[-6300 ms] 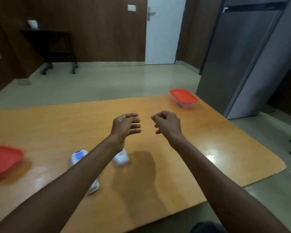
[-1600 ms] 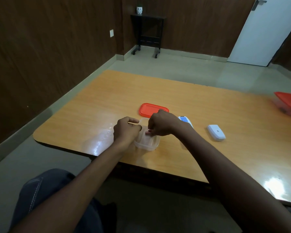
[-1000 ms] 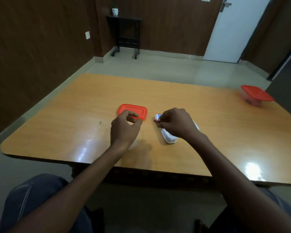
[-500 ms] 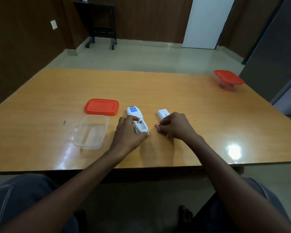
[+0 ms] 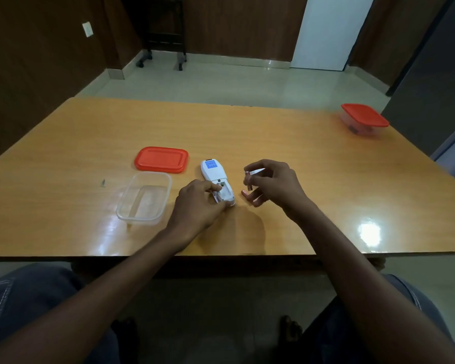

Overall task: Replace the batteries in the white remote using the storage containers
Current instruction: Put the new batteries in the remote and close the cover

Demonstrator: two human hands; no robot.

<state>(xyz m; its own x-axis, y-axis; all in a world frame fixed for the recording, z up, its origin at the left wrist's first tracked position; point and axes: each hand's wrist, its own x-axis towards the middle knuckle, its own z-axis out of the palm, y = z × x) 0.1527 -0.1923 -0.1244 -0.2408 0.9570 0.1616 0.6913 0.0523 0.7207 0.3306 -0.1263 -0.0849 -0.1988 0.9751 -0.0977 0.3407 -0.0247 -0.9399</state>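
At frame center, the left hand (image 5: 199, 203) pins the remote (image 5: 217, 182) while the right hand (image 5: 272, 182) pinches batteries (image 5: 247, 193), which could slip and roll off the bench (image 5: 300, 153).

Open container (image 5: 144, 198) and lid (image 5: 161, 159) (left) flank remote (image 5: 216, 179).

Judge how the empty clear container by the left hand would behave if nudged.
The clear container looks thin-walled and empty, so probably light. On the glossy table it would likely slide rather than tip, given its low, wide shape. Its walls may flex slightly.
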